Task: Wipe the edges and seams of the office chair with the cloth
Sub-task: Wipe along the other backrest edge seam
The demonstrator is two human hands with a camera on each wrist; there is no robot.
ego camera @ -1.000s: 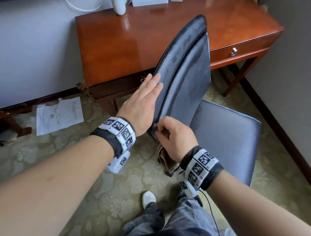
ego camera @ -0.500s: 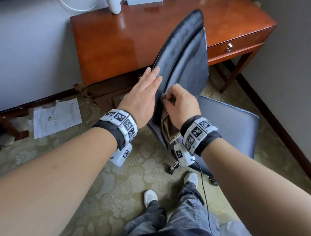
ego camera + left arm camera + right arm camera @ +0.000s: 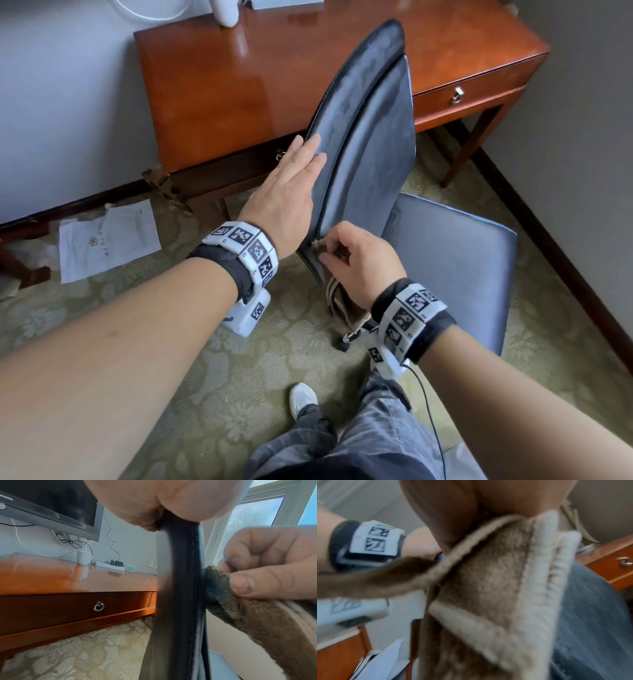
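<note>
The office chair's dark backrest (image 3: 363, 137) stands edge-on before me, its blue-grey seat (image 3: 452, 267) to the right. My left hand (image 3: 291, 192) lies flat with straight fingers against the backrest's outer face, bracing it. My right hand (image 3: 352, 260) pinches a brown and cream cloth (image 3: 346, 308) and presses it onto the low end of the backrest's edge seam. In the left wrist view the stitched seam (image 3: 195, 588) runs down the backrest, and the cloth (image 3: 217, 588) touches it between thumb and fingers. The right wrist view shows the cloth (image 3: 488, 588) hanging, blurred.
A polished wooden desk (image 3: 239, 85) with a ring-pull drawer (image 3: 457, 94) stands just behind the chair. A white paper sheet (image 3: 106, 240) lies on the patterned carpet at left. My legs and a white shoe (image 3: 301, 401) are below. A wall with dark skirting (image 3: 565, 267) runs at right.
My right hand with the cloth slid up the backrest seam half a second ago and has come back down to its low end. The left hand stayed flat on the backrest.
</note>
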